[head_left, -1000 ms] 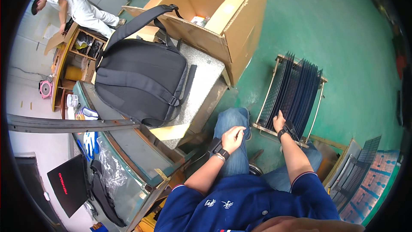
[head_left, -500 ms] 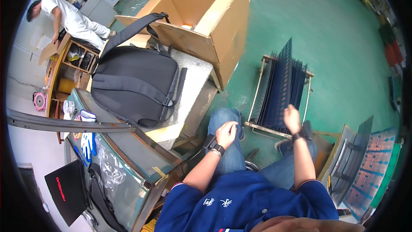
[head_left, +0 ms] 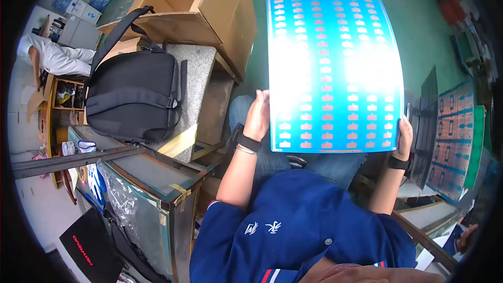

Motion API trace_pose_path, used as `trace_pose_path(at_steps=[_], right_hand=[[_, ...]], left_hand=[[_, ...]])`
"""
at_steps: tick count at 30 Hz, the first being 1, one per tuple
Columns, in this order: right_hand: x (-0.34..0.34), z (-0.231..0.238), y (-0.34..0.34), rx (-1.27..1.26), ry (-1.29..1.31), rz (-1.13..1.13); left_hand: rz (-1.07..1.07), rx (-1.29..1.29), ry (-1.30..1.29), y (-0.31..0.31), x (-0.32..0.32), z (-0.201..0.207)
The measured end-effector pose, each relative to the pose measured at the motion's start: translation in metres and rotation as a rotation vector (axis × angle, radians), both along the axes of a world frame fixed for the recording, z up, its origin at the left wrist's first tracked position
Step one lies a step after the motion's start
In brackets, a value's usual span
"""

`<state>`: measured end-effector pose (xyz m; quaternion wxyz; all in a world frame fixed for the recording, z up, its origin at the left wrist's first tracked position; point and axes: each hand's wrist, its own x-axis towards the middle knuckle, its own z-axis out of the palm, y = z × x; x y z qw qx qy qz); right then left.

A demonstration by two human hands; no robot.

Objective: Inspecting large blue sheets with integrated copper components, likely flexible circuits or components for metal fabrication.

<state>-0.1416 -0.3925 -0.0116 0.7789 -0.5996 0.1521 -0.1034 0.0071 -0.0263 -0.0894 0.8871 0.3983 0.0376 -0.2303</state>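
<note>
Between my two hands I hold up a large blue circuit board panel [head_left: 327, 97] patterned with rows of copper-coloured shapes. Strong glare whitens its middle. My left hand [head_left: 257, 117] grips the panel's left edge, low down. The lower right edge is held by my right hand [head_left: 404, 139], thumb at the front and the other fingers partly hidden behind. Beneath the panel, my jeans-clad legs are partly covered.
A black backpack [head_left: 133, 97] lies on a speckled slab at left, with a large cardboard box [head_left: 225, 15] behind. Dark panels [head_left: 425, 126] and copper-patterned boards [head_left: 451, 136] stand upright at right. A metal-framed bench [head_left: 152, 178] is at my left; a person in white [head_left: 57, 52] stands far left.
The blue panel has come up in front of me, between both hands. It now covers where the rack of upright dark panels stood. The view has shifted rightward.
</note>
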Motion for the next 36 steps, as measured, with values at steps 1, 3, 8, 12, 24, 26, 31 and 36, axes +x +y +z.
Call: trace_pose_path(at_steps=[1,3,8,12,24,26,31,36], right_hand=[[-0.003,-0.001,0.005,0.013,0.007,0.000],[-0.007,-0.008,0.010,0.021,0.008,0.005],[-0.007,-0.004,0.023,-0.001,-0.013,0.013],[-0.004,-0.005,0.034,0.030,-0.001,-0.083],[0.005,0.005,0.049,0.132,-0.007,-0.004],[0.006,0.007,0.051,0.114,-0.017,-0.004],[0.005,0.005,0.050,0.106,-0.021,-0.009],[0.010,0.008,0.053,0.098,-0.031,0.011]], left_hand=[[0.012,0.039,0.026,-0.002,-0.001,0.013],[0.009,0.075,0.056,-0.003,-0.002,0.021],[0.040,0.193,-0.141,0.005,-0.009,0.026],[0.067,0.192,-0.103,0.015,-0.015,0.030],[0.082,0.222,-0.045,0.034,-0.018,0.029],[0.096,0.208,-0.040,0.033,-0.018,0.033],[0.098,0.195,-0.018,0.035,-0.017,0.031],[0.111,0.234,-0.047,0.040,-0.014,0.031]])
